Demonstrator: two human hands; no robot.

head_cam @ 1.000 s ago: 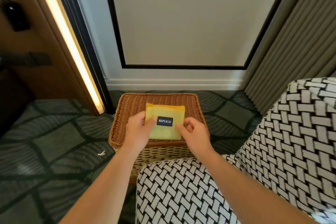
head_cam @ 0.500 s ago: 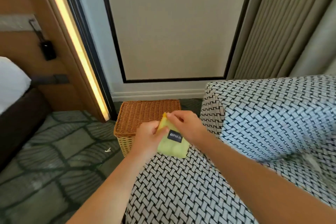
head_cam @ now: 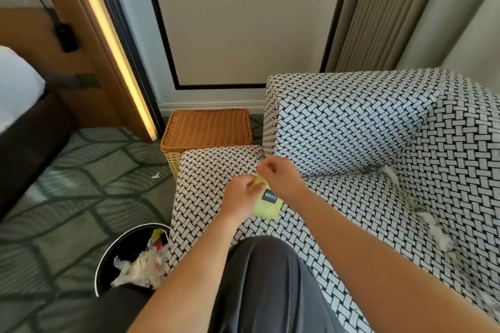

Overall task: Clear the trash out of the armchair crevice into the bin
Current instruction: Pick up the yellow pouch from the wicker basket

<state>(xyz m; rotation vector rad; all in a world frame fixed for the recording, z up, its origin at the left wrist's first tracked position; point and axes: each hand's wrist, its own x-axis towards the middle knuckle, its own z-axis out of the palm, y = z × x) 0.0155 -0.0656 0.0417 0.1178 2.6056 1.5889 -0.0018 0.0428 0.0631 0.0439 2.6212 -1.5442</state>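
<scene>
A yellow-green packet point(head_cam: 266, 204) with a dark label hangs over the seat of the black-and-white woven armchair point(head_cam: 351, 127). My left hand point(head_cam: 240, 197) grips its left side and my right hand point(head_cam: 280, 177) pinches its top edge. White paper scraps point(head_cam: 389, 171) sit in the crevice at the back corner of the seat, and more crumpled white trash point(head_cam: 435, 227) lies along the right-hand crevice. A black round bin point(head_cam: 108, 259), partly filled with crumpled paper and wrappers, stands on the floor at the seat's left front.
A wicker basket point(head_cam: 208, 130) with a closed lid stands by the wall, left of the armchair's arm. A small white scrap point(head_cam: 155, 176) lies on the green patterned carpet. A bed edge point(head_cam: 19, 116) is at far left. My dark-trousered knee point(head_cam: 267, 278) rests against the seat.
My view has swung right and down from the basket to the armchair seat. Both hands carried the packet off the basket lid and now hold it over the seat; the bin has come into view.
</scene>
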